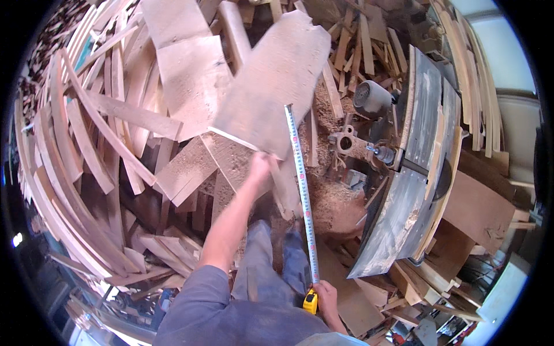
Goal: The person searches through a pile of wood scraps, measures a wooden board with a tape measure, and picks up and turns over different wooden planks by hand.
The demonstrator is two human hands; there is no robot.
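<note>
My right hand (328,293), low in the view, is wrapped round a yellow tape measure (310,301). Its white blade (304,202) runs out ahead, and the hooked end lies over the right side of a wide wooden board (277,81). That board is dusty, with a ragged far end, and slopes away from me. My left hand (264,165) is closed at the board's near edge, somewhat blurred, with its fingers partly hidden. A narrow strip of wood (285,187) hangs just right of that hand.
Curved offcuts (81,144) are heaped on the left. A woodworking machine with a grey metal table (398,202) stands at the right, a motor (372,98) beside it. Sawdust (340,213) covers the ground between. More boards (479,210) lean beyond the machine.
</note>
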